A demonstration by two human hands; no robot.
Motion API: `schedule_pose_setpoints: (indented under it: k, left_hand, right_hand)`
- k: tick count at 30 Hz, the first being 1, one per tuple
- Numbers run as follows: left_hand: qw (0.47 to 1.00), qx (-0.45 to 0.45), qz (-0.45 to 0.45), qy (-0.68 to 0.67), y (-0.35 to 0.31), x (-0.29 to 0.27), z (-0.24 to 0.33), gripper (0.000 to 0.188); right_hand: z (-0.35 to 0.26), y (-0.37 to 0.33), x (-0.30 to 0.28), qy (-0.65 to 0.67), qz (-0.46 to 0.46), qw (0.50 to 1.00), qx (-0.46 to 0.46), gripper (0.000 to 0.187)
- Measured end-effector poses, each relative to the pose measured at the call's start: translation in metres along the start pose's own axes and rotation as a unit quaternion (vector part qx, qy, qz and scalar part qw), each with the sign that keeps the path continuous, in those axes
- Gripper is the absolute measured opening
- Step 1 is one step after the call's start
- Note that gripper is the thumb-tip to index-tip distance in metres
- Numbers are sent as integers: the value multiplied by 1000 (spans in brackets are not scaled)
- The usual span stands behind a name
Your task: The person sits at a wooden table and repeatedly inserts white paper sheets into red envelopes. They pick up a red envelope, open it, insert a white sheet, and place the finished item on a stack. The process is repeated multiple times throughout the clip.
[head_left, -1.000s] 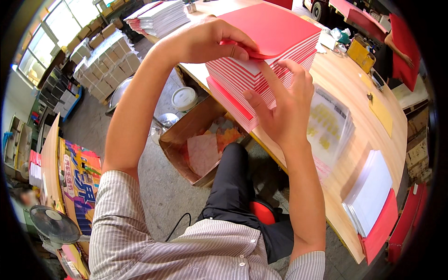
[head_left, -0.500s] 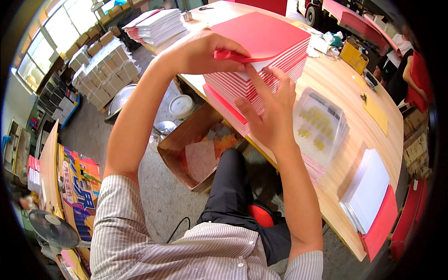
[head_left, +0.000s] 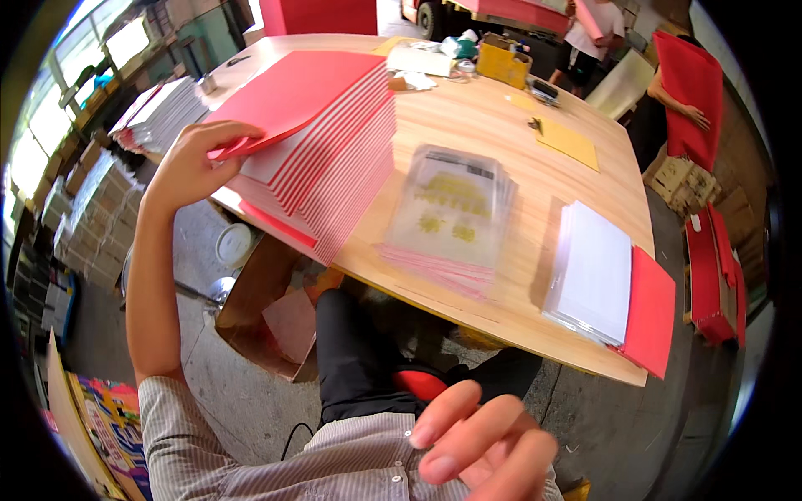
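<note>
A tall stack of red-and-white layered booklets (head_left: 347, 154) stands at the table's left edge. My left hand (head_left: 205, 159) is closed on the near left corner of the top red cover (head_left: 301, 88), which is bent up off the white page beneath. My right hand (head_left: 489, 442) is low and close in front of my shirt, away from the table. Its fingers are loosely bent and apart, and I see nothing in them. Clear plastic sleeves (head_left: 451, 209) with yellow print lie to the right of the stack.
White sheets (head_left: 593, 267) lie over red ones (head_left: 650, 309) at the table's right. Farther back are a yellow clipboard (head_left: 568, 144) and a yellow box (head_left: 504, 63). A cardboard box (head_left: 255, 313) stands under the table's left edge. At the far right a person holds a red sheet (head_left: 689, 92).
My right hand has left the stack and come down toward my body. My left hand keeps the cover's corner, now lifted. The view has swung to the right.
</note>
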State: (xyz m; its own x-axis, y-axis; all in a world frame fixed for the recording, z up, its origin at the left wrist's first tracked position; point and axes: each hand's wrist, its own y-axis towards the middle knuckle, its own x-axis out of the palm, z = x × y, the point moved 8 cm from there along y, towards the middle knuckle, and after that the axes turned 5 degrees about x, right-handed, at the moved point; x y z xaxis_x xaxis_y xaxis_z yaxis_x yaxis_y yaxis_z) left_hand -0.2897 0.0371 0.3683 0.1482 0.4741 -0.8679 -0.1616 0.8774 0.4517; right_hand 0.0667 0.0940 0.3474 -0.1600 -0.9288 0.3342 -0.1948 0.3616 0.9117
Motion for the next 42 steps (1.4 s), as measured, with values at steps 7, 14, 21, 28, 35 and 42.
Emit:
schedule_pose_setpoints:
  k: [7,14,21,28,35,42]
  left_hand:
    - [999,-42,20,6,8,2,1,36]
    - [990,-89,46,97,4,-2,-11,26]
    - [994,-4,62,88,17,0,-11,24]
    - [965,-82,187,162,14,-24,-22,35]
    - [915,-38,374,145,27,-118,14,34]
    - [923,-36,373,-83,22,-39,130,29]
  right_hand:
    - [-26,-7,-23,-12,-29,997,73,43]
    - [-5,-53,-69,-75,20,988,137,88]
    - [-3,-116,-120,-121,137,955,233,71]
    - [-2,-130,-141,-131,160,940,272,66]
    - [-30,-115,-198,-277,203,916,206,37]
    - [-67,-48,-236,-410,130,878,210,84]
